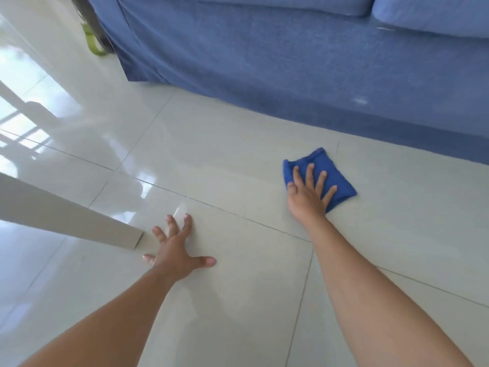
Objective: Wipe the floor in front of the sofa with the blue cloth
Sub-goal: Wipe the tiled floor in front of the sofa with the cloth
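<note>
Blue cloth (334,176), a small folded microfibre-looking rag, lies flat on the glossy pale tiled floor (238,154), just in front of the blue fabric-covered sofa (291,62) and a little short of its skirt. The right hand (307,193) rests on top of it with fingers spread and palm down, pressing it against the tile rather than pinching it; the near corner of the cloth is hidden under the palm. The left hand (177,247) is splayed flat on the bare floor, well out from the sofa and apart from the cloth, apparently propping the person's weight, next to a pale grey furniture leg (79,221). The cloth looks soft, light and limp, so it will likely bunch or fold if pushed from one edge; a broad flat palm over its middle seems the best hold, with even downward pressure. The shiny tile probably lets it slide easily. Wiping appears under way, with the strip along the sofa's base left to cover.
</note>
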